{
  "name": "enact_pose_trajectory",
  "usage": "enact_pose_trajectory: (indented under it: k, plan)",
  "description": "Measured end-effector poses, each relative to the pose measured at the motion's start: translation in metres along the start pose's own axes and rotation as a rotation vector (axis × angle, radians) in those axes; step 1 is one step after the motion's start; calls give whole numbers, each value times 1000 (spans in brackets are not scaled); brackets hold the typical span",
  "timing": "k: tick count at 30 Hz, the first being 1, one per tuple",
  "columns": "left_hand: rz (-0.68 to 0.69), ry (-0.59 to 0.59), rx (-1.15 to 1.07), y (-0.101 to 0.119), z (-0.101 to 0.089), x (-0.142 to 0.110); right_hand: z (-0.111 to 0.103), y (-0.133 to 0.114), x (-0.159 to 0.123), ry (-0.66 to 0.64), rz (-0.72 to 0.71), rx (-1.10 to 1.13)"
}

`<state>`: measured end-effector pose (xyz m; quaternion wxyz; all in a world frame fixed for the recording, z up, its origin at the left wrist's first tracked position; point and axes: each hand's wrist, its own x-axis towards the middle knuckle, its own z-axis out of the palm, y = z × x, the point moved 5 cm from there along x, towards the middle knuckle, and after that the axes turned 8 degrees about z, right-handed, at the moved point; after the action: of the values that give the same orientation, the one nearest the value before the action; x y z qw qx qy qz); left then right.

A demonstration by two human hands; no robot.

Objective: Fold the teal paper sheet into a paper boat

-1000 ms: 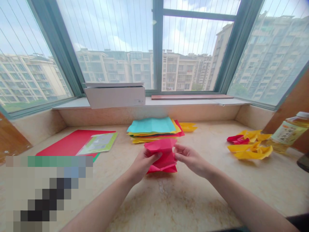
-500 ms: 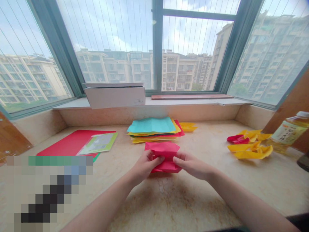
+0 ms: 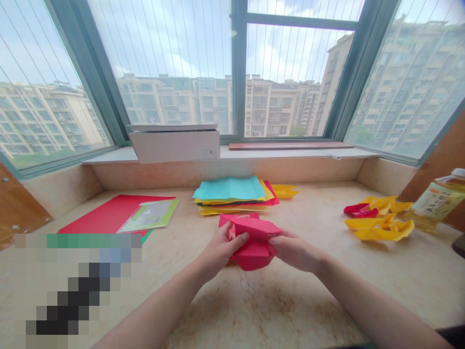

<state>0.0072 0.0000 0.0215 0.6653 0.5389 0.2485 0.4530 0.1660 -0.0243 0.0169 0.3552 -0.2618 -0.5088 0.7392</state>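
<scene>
Between my two hands is a piece of folded red paper [image 3: 256, 247], held just above the stone counter [image 3: 269, 305]. My left hand [image 3: 227, 247] grips its left side, with the thumb lying across the front. The right side is in the closed fingers of my right hand [image 3: 292, 249], and the paper partly hides those fingertips. Layers and flaps of the red paper stand apart, and its lower part bulges toward me. Just behind it lies a stack of coloured paper [image 3: 230, 189], light blue on top.
Folded yellow paper shapes [image 3: 381, 228] and a small red one [image 3: 361, 210] lie at the right beside a bottle [image 3: 441, 196]. At the left are red sheets [image 3: 105, 215] and a green-edged packet [image 3: 150, 215]. A white box [image 3: 176, 145] stands on the sill.
The red paper has been turned and opened out, its lower part now bulging toward me. My right hand has shifted slightly to the right, its thumb no longer lying across the front.
</scene>
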Motion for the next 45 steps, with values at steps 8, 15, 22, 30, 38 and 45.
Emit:
enact_pose_trajectory:
  k: [8,15,22,30,38,45]
  plan:
    - [-73,-27,-81,4,5,-6,-8,5,2,10,-26,-158]
    - [-95,-78,-80,-4,4,-9,-8,4,7,71,-78,-153]
    - [-41,-99,-149,9,2,-10,-13,-10,8,270,-146,-31]
    - [-53,-110,-91,10,5,-9,-28,-17,9,514,-190,-157]
    - [53,129,1,15,-8,4,-42,-16,10,625,-239,-298]
    - [145,174,129,19,-19,9,-29,-13,11,486,-176,-101]
